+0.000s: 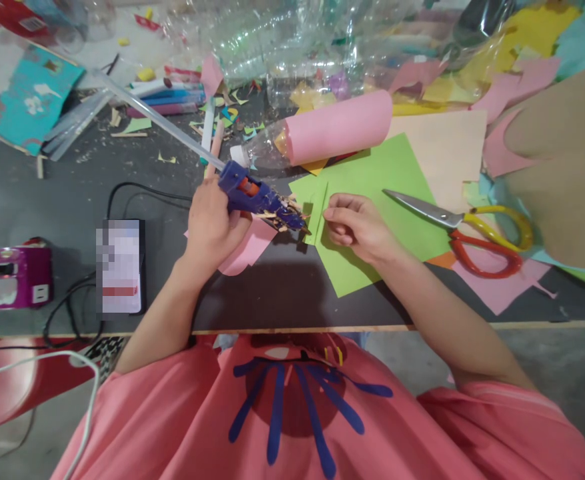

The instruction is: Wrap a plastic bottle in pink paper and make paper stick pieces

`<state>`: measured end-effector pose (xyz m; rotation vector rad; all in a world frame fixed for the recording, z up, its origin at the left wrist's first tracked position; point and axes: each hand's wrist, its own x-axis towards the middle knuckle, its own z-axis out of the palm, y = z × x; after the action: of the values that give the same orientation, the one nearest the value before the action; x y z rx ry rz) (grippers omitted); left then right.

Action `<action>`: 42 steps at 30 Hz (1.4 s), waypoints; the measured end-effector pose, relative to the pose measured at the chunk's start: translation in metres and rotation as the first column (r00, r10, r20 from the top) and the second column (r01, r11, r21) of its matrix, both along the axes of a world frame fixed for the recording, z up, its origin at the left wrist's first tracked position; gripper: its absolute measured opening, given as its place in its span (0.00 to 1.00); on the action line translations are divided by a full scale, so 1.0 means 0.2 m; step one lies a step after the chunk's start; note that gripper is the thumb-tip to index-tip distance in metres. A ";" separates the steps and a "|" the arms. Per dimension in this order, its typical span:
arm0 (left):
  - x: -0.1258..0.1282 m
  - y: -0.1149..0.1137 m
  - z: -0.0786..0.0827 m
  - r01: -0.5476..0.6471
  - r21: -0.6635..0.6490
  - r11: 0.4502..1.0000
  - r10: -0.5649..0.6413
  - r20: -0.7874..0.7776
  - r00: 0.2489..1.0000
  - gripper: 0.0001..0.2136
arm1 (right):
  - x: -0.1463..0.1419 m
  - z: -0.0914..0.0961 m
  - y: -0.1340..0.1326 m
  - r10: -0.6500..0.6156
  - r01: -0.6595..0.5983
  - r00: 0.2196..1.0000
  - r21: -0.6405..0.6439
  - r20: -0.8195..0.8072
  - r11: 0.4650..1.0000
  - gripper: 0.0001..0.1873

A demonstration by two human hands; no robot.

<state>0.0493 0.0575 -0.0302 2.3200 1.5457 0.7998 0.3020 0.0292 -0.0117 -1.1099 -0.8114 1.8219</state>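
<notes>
My left hand (213, 223) is wrapped round a blue glue gun (259, 195) with a long clear glue stick (162, 123) poking out of its back. The gun's nozzle touches the left edge of a green paper sheet (372, 193) lying on the dark table. My right hand (355, 223) rests on that green sheet with its fingers curled, pinching the paper's edge right beside the nozzle. A pink paper scrap (249, 250) lies under my left hand.
Scissors (472, 230) with yellow and red handles lie right of the green sheet. A plastic bottle wrapped in pink paper (332, 130) lies behind it. A phone (121, 267), cables and a purple device (19, 273) sit at the left. Coloured paper and clear bottles crowd the back.
</notes>
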 end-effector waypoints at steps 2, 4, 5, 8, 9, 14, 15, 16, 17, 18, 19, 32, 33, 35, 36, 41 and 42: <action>-0.01 0.00 0.00 -0.012 0.015 1.000 0.012 -0.004 1.000 0.14 | 0.00 0.00 0.00 0.018 -0.018 1.000 -0.007 0.004 1.000 0.20; -0.01 0.00 -0.01 -0.027 0.034 0.999 0.027 -0.011 1.000 0.14 | 0.00 0.00 -0.01 0.028 -0.028 1.000 -0.010 -0.003 1.000 0.20; -0.02 0.00 -0.02 -0.033 0.038 0.999 0.034 -0.011 0.999 0.14 | -0.01 0.00 -0.01 0.033 -0.033 0.999 -0.011 -0.009 0.999 0.20; -0.02 0.00 -0.02 -0.033 0.027 0.999 0.033 0.002 0.999 0.13 | -0.01 0.00 -0.01 0.051 -0.051 0.998 -0.012 -0.020 0.999 0.19; -0.02 0.00 -0.02 -0.031 0.020 0.999 0.031 0.007 1.000 0.13 | -0.01 0.00 -0.01 0.056 -0.056 0.998 -0.015 -0.023 0.998 0.19; -0.01 0.00 0.00 -0.037 0.011 0.999 0.038 -0.010 0.999 0.13 | -0.01 -0.01 -0.02 0.087 -0.087 0.996 -0.022 -0.026 0.996 0.19; -0.01 0.00 0.00 -0.041 0.015 0.999 0.041 -0.015 0.999 0.13 | -0.01 -0.01 -0.02 0.097 -0.098 0.995 -0.022 -0.024 0.995 0.18; 0.00 0.00 0.00 -0.043 0.021 0.999 0.044 -0.019 0.999 0.13 | -0.01 -0.01 -0.02 0.106 -0.107 0.994 -0.024 -0.022 0.994 0.18; 0.00 0.00 0.00 -0.046 0.027 0.999 0.047 -0.021 0.999 0.13 | -0.01 -0.01 -0.02 0.113 -0.114 0.993 -0.026 -0.022 0.993 0.18; 0.00 0.00 0.01 -0.049 0.032 0.998 0.050 -0.024 0.998 0.13 | -0.01 -0.01 -0.02 0.120 -0.120 0.993 -0.029 -0.022 0.992 0.18; 0.00 0.01 0.01 -0.052 0.036 0.998 0.053 -0.026 0.998 0.13 | -0.01 -0.01 -0.02 0.126 -0.127 0.992 -0.031 -0.024 0.991 0.18; -0.02 0.03 0.01 -0.102 0.027 0.994 0.101 0.031 0.994 0.14 | 0.00 -0.04 -0.03 0.254 -0.254 0.967 -0.001 -0.035 0.967 0.15; -0.02 0.03 0.01 -0.104 0.028 0.994 0.103 0.033 0.994 0.14 | 0.00 -0.04 -0.03 0.264 -0.264 0.964 0.006 -0.036 0.965 0.15; -0.02 0.03 0.01 -0.106 0.019 0.994 0.105 0.037 0.994 0.15 | 0.00 -0.04 -0.03 0.288 -0.288 0.957 0.017 -0.034 0.958 0.15; -0.02 0.03 0.01 -0.106 0.015 0.994 0.106 0.037 0.994 0.15 | 0.00 -0.04 -0.03 0.300 -0.300 0.953 0.021 -0.032 0.954 0.16; -0.02 0.03 0.02 -0.117 0.002 0.993 0.117 0.020 0.993 0.16 | -0.01 -0.03 -0.03 0.324 -0.324 0.946 0.022 -0.012 0.946 0.17; -0.01 0.03 0.02 -0.125 -0.004 0.992 0.125 0.017 0.992 0.16 | -0.01 -0.03 -0.03 0.326 -0.326 0.945 0.019 -0.008 0.945 0.17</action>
<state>0.0466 0.0636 -0.0262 2.2265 1.6969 0.8439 0.3009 0.0228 -0.0170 -0.9971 -1.0525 2.0852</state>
